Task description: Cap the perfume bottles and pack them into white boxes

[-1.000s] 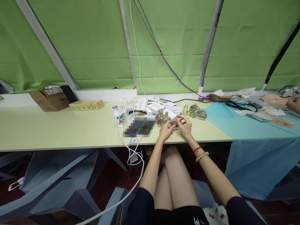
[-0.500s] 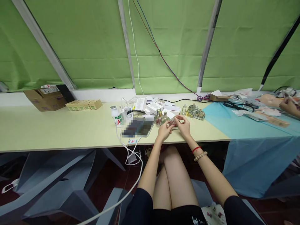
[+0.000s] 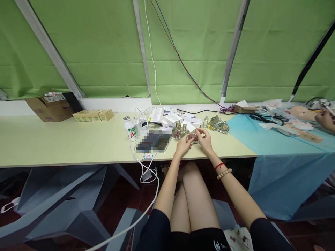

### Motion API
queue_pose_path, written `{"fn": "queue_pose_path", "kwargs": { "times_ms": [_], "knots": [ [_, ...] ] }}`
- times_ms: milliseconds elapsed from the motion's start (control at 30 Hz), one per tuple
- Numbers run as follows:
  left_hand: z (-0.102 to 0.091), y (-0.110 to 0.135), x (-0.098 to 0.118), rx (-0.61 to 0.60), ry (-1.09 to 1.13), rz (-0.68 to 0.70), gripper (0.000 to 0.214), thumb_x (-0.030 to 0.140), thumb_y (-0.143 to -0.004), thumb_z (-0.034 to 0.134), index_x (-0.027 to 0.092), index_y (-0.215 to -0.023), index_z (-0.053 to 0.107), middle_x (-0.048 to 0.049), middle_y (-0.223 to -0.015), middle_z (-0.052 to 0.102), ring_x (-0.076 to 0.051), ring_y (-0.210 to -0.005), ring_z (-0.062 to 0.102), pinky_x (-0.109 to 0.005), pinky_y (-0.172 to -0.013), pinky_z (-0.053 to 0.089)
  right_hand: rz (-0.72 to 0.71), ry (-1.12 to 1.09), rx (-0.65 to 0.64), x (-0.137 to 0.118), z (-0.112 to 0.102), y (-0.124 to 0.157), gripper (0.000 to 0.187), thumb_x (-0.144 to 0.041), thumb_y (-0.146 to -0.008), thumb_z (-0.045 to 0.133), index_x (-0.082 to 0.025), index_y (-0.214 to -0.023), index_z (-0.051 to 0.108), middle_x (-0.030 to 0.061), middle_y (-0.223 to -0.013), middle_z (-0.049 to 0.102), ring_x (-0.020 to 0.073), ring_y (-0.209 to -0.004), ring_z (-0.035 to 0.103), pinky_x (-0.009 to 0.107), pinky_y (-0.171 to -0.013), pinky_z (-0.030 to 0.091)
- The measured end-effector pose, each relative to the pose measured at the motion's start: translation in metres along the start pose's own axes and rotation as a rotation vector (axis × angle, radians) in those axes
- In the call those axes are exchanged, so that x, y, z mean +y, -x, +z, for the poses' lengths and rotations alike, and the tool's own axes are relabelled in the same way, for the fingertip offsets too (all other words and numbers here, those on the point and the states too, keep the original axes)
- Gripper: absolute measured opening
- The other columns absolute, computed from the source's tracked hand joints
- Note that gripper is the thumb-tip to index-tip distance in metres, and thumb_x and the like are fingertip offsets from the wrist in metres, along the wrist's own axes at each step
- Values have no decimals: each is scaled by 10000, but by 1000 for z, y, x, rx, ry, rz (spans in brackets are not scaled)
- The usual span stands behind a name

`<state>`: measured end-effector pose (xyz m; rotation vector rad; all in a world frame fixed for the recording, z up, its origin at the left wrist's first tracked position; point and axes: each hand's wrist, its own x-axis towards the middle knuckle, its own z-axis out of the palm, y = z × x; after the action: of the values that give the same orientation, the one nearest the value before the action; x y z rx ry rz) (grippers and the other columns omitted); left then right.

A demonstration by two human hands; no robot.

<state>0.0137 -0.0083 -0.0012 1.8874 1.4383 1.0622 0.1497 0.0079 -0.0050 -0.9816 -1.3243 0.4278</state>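
Near the table's front edge, a round glass perfume bottle with a pinkish tint is held between my two hands. My left hand has its fingers closed on the bottle's left side. From the right, my right hand pinches around its top; the fingertips hide the neck. Just behind my left hand stand two perfume bottles with gold-coloured necks. A small slim bottle stands behind my right hand, and beside it lie round, flat glass bottles.
White paper boxes are heaped behind the bottles. Left of my hands are a blurred-out flat device, a white container and a white cable. A blue cloth covers the right side, where another person's hand shows.
My hands stay around the bottle, with only slight finger movement. At the far right, the other person's hand has shifted a little.
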Motion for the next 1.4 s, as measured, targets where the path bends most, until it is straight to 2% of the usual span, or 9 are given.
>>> {"fn": "queue_pose_path", "kwargs": {
  "times_ms": [200,367,533,967,1233,1400],
  "knots": [
    [-2,1,2,-4,-8,-9,441,429,-835,505,210,-1214,559,36,-538,593,-160,-670,620,-250,-666,402,-67,65,9,0,0,1,320,-434,-815,542,-161,-939,657,95,-978,639,170,-800,579,251,-544,437],
    [-3,1,3,-4,-15,-7,440,416,-841,496,203,-1220,557,30,-545,597,-156,-660,607,-248,-656,396,-88,74,80,-9,0,2,302,-415,-807,559,-149,-908,660,89,-914,632,154,-736,566,237,-491,408],
    [-3,2,5,-10,-11,-8,456,421,-845,493,203,-1243,543,32,-554,603,-154,-669,614,-248,-663,405,-118,103,72,-11,-1,3,271,-396,-803,572,-152,-872,669,87,-911,634,148,-723,561,245,-512,415],
    [-1,-1,0,-3,-3,9,469,416,-844,504,214,-1266,541,45,-525,577,-133,-617,590,-228,-628,391,-112,152,78,-7,-1,2,286,-406,-819,541,-162,-896,669,83,-897,615,157,-742,555,264,-552,431],
    [0,-1,1,3,5,17,473,390,-846,507,200,-1278,537,42,-527,581,-136,-638,598,-244,-696,415,-126,157,90,-8,-1,2,278,-410,-808,561,-162,-876,668,77,-894,619,148,-722,551,264,-558,431],
    [-1,-1,1,3,-2,12,469,392,-845,510,208,-1275,539,43,-529,583,-134,-630,595,-238,-683,411,-131,152,91,-8,-2,2,267,-395,-813,560,-162,-878,672,78,-899,619,147,-720,559,262,-546,430]
  ]
}}
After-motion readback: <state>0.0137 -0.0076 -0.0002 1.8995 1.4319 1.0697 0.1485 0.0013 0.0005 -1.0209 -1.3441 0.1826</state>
